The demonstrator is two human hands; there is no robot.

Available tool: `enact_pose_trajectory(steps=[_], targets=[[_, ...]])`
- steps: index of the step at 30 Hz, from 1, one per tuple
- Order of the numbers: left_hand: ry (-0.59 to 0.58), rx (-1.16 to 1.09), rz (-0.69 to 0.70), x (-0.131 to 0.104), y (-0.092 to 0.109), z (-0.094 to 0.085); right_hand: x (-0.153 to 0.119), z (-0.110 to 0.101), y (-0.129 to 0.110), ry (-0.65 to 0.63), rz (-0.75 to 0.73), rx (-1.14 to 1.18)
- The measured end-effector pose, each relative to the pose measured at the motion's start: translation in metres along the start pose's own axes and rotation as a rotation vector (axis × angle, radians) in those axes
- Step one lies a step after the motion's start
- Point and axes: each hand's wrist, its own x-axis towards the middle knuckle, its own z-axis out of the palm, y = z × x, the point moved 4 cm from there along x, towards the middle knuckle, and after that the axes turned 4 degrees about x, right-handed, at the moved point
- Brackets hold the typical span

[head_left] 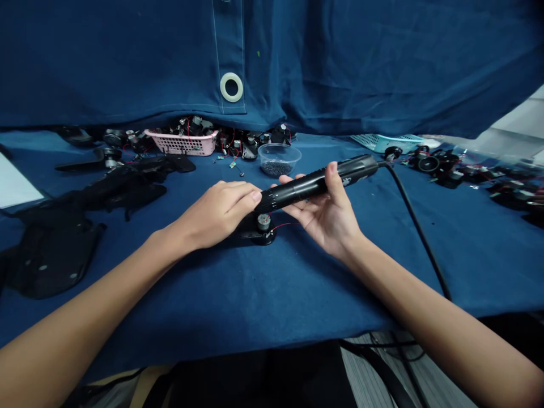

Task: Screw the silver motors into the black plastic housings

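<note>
Both my grips are on the tool [309,187], mid-view over the desk [323,300].
My left grip [215,209] is clasped over the tool's 9 o'clock end; my right grip [334,221], at 3 o'clock, grasps its body between thumb and fingers. The cord [414,218] runs off toward 4 o'clock. Just below me, at 6 o'clock, I see a motor [263,221]; a tub [274,152] stands at 12, a pink basket [199,146] at 10.

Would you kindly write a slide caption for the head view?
Right hand holding a black corded tool, left hand at its front end, above a blue cloth.
</note>
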Motion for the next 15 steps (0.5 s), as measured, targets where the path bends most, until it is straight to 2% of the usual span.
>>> enact_pose_trajectory(steps=[7,15], targets=[[-0.015,0.194,0.010,0.0000,-0.0028,0.0051,-0.0016,-0.0001,-0.0021,-0.029,-0.001,0.000],[0.017,0.224,0.039,0.0000,-0.0003,0.0054,-0.0003,0.0007,-0.0020,-0.009,-0.007,-0.018]])
